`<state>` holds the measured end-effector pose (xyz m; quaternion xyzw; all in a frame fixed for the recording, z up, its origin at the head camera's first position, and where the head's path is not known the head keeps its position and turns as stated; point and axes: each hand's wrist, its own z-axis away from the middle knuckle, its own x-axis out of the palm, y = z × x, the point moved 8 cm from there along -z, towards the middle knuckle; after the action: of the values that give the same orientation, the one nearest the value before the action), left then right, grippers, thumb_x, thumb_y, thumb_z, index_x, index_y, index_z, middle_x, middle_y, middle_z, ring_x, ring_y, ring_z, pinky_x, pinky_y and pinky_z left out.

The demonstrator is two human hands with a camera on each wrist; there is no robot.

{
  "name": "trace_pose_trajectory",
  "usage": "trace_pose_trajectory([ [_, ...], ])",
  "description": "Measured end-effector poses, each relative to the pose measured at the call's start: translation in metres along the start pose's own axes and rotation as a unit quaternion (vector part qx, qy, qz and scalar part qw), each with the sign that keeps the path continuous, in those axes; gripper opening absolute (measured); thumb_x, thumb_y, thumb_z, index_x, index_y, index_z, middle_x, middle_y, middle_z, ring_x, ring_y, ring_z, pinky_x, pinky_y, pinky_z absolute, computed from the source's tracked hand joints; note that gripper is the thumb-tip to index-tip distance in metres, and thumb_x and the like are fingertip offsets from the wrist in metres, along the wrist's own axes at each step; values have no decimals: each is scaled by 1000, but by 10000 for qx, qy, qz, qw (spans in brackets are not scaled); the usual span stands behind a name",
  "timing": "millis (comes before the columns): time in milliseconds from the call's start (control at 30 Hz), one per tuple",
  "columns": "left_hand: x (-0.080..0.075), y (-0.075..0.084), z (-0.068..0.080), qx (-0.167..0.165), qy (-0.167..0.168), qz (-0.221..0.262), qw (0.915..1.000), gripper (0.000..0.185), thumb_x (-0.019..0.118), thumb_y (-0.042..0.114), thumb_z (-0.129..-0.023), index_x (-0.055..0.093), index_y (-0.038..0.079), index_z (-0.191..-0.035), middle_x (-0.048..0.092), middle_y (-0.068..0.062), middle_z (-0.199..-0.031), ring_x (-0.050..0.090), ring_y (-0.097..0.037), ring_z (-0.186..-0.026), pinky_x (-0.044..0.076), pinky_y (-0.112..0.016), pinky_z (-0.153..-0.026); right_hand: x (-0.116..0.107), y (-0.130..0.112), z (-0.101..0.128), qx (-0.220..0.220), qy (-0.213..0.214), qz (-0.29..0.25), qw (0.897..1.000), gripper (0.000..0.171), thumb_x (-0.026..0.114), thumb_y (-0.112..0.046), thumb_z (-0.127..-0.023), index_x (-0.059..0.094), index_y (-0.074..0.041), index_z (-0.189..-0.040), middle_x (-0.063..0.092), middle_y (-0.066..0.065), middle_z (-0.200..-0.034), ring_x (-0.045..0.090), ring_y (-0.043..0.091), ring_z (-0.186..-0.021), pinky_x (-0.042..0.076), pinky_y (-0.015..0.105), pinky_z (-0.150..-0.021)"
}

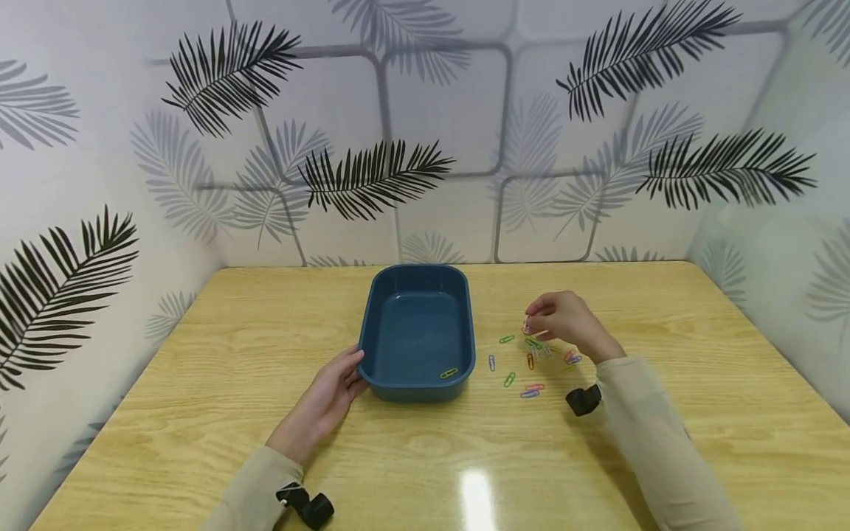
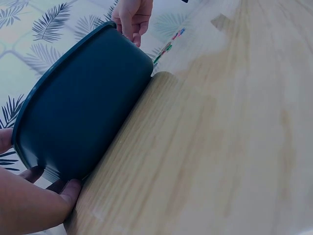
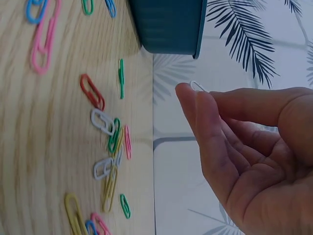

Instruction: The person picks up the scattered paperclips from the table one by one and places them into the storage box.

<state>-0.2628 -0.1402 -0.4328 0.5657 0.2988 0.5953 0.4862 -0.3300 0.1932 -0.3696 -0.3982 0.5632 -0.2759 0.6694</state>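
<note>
A dark teal plastic bin stands on the table, with one yellow paper clip lying inside near its front right corner. My left hand holds the bin at its left side, thumb at the rim and fingers against the outer wall. To the right of the bin, my right hand pinches a white paper clip between thumb and fingertips, above the table. Below it lie loose paper clips, among them a red one, a pink one and a green one.
The bin and clips share a light wood table. A wall with leaf patterns rises behind it and at both sides. More clips, blue and yellow, lie near the right forearm. Small black cameras sit on both wrists.
</note>
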Motion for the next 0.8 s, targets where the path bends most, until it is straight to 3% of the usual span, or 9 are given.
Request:
trace_pose_trajectory([
  [233,0,0,1,-11,1,-49,10000,51,39,13,-103,25,-6,-148,48,-13,-131,46,-19,-115,35,-30,-101,10,-8,1,-45,-69,-73,9999,20,60,0,-92,59,12,-107,65,17,-92,66,34,-89,56,43,-76],
  [433,0,1,0,-11,6,-38,10000,52,40,14,-102,25,-6,-147,47,-13,-130,46,-19,-114,35,-30,-101,14,-13,2,-45,-21,-138,9999,19,60,-2,-92,59,10,-106,65,15,-93,64,37,-92,56,43,-76],
  [667,-1,0,0,-53,70,-16,10000,51,40,13,-102,26,-7,-147,48,-13,-129,47,-19,-113,37,-30,-99,19,-20,3,-166,-13,-230,9996,17,62,-2,-91,59,9,-104,66,14,-90,65,30,-85,56,44,-76],
  [800,-2,0,0,-30,43,-32,10000,51,40,14,-102,26,-6,-147,45,-15,-133,45,-20,-115,36,-30,-101,21,-27,4,-307,-28,-271,9992,18,61,-3,-93,59,11,-105,67,15,-90,65,34,-87,55,45,-76],
])
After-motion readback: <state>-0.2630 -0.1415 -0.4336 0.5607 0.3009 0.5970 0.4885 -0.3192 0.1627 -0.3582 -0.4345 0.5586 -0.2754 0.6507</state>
